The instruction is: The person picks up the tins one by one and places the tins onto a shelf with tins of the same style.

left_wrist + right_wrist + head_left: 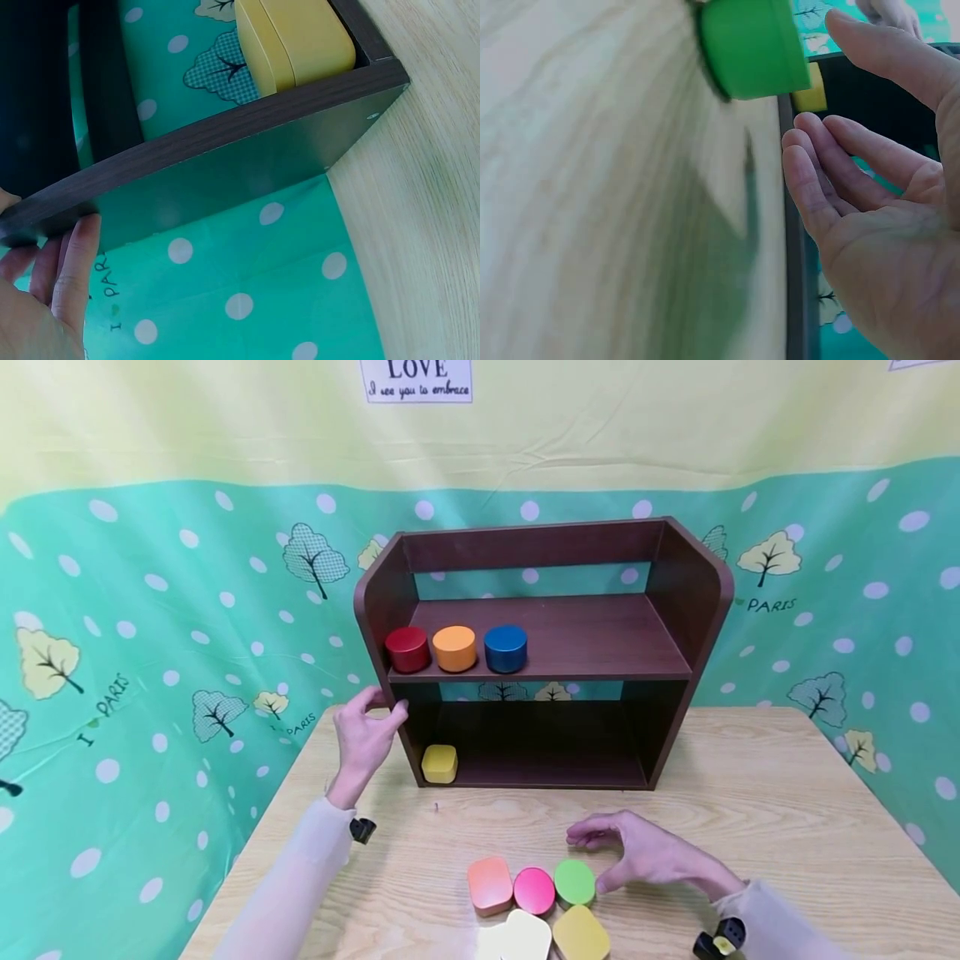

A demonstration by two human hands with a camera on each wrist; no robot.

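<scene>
My left hand (363, 735) holds the left side panel of a dark brown two-tier shelf (555, 627), thumb on the front edge and fingers against the outer face. In the left wrist view its fingertips (88, 229) touch that panel. Beside a green cylinder (575, 882) on the table, my right hand (648, 852) is held with thumb and fingers spread apart and nothing in it. The right wrist view has the green cylinder (754, 49) just beyond the fingertips. On the shelf's lower tier, at the left end, sits a yellow rounded-square block (439, 764).
Red (407, 650), orange (454, 649) and blue (506, 650) cylinders line the upper tier's left half. Around the green cylinder stand a pink cylinder (534, 892) and coral (491, 885), white (527, 935) and yellow (581, 935) rounded-square blocks. A patterned curtain (187, 610) hangs behind the table.
</scene>
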